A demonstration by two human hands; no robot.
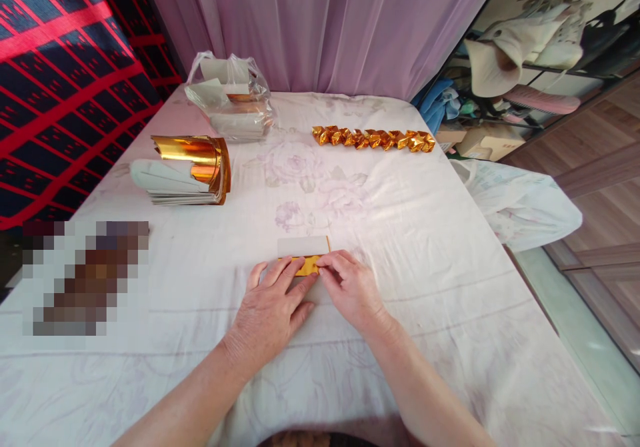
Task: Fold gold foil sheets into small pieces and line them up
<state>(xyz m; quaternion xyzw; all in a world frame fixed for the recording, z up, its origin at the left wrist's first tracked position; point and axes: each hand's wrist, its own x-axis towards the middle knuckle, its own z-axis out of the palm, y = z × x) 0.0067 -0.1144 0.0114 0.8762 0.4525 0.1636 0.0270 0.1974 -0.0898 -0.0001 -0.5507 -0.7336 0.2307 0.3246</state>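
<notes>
A small sheet of gold foil paper (309, 266) lies in front of me on the cloth. Its near part is folded over with the gold side up, and the pale grey back (303, 245) shows beyond the fold. My left hand (270, 307) rests on the folded strip with fingers spread, pressing it against the table. At the strip's right end, my right hand (353, 287) pinches the paper's edge between thumb and fingertips. A row of folded gold paper pieces (373, 138) lies farther back to the right.
A bent stack of gold foil paper (223, 167) sits at the left, before a clear plastic bag (230, 110) of paper. A pixelated patch (90, 277) hides something on the left. Shelves (530, 74) and a white bag (525, 200) flank the table's right edge. A purple curtain (320, 27) hangs behind.
</notes>
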